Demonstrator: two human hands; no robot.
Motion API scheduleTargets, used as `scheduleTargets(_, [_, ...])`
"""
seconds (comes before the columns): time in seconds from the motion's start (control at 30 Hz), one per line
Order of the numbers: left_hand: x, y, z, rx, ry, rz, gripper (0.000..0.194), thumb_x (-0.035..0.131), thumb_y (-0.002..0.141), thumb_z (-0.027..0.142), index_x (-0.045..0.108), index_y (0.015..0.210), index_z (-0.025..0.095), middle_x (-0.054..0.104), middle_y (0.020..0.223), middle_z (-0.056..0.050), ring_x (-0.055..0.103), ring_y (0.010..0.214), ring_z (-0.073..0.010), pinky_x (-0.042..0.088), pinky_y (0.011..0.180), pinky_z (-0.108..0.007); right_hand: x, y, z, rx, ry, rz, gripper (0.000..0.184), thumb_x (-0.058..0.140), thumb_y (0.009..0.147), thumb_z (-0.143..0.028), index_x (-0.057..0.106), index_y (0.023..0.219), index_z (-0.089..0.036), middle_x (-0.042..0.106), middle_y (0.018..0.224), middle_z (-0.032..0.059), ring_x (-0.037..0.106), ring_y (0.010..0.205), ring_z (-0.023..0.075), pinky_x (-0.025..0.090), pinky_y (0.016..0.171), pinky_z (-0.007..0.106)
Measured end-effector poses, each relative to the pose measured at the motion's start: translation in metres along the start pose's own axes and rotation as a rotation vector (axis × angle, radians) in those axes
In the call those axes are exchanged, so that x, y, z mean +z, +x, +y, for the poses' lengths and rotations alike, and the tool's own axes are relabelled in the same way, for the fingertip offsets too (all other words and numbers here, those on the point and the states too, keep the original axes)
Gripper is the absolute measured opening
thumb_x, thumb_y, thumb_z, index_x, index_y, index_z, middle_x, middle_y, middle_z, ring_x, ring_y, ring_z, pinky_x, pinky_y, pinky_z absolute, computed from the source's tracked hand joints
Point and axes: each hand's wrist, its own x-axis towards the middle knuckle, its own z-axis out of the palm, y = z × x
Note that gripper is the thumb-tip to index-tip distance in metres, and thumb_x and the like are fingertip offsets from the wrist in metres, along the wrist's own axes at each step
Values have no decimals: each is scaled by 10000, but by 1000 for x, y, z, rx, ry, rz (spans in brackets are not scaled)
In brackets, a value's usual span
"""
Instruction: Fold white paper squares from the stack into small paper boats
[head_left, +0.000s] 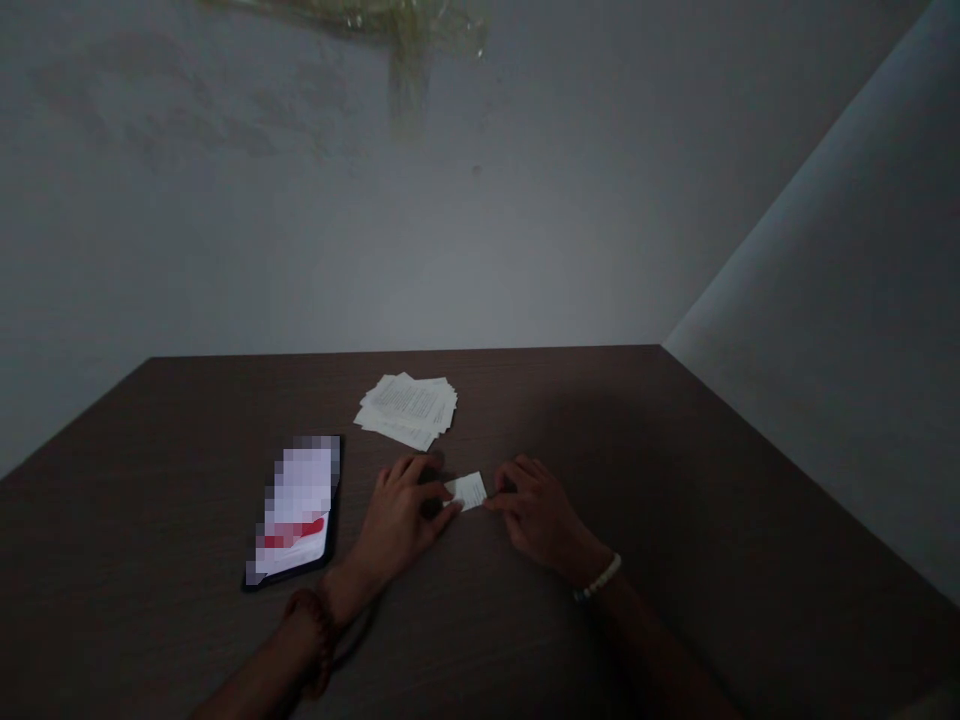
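Observation:
A small white piece of paper (469,490) with faint print lies low over the table between my two hands. My left hand (409,508) pinches its left edge between thumb and fingers. At the paper's right edge, my right hand (531,505) has its thumb and index finger closed on the corner. A brown bead bracelet (319,640) circles my left wrist, and a pale bead bracelet (598,578) is on my right. Just beyond my left hand rests a loose, fanned pile of printed paper sheets (409,408).
Left of my left hand, a phone (300,510) with a lit, pixelated screen lies on the dark brown table (187,430). The table's far edge meets a grey wall (480,250) with yellowish tape (409,60) high up. Another wall (840,330) slopes along the right side.

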Motion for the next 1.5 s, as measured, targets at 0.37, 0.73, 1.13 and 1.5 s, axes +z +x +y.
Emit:
scheduleTargets(0.37, [2,1,1,22,27,30,108,694,808,338,718,830,235,595,1129,-73,491,1060,-305,400,850,-471,-5,1,-19,-88,-60,-85,372,563,801,-55,673,1084,-271,515,969,51,430,924,215,372,807,357])
scheduleTargets(0.73, [-2,2,-5,-13,18,-64,72,724,786,311,743,847,276,576,1188,-64,462,1111,-321,397,874,-491,3,-3,2,56,-14,35,320,594,767,-33,740,857,-303,522,868,36,453,866,199,358,741,336])
scheduleTargets(1.13, [-13,5,1,112,97,-61,191,584,833,106,729,888,217,590,1083,-78,480,1024,-270,396,825,-407,3,-4,-6,-131,75,-6,295,620,716,-81,709,949,-239,626,1124,15,469,1042,226,372,909,387])
scheduleTargets(1.5, [-8,-1,-2,367,289,-203,295,524,847,70,646,1103,153,613,1036,-118,543,982,-273,432,844,-426,2,-3,-9,13,85,9,320,606,769,-82,722,979,-293,608,1078,26,478,1030,221,366,899,398])
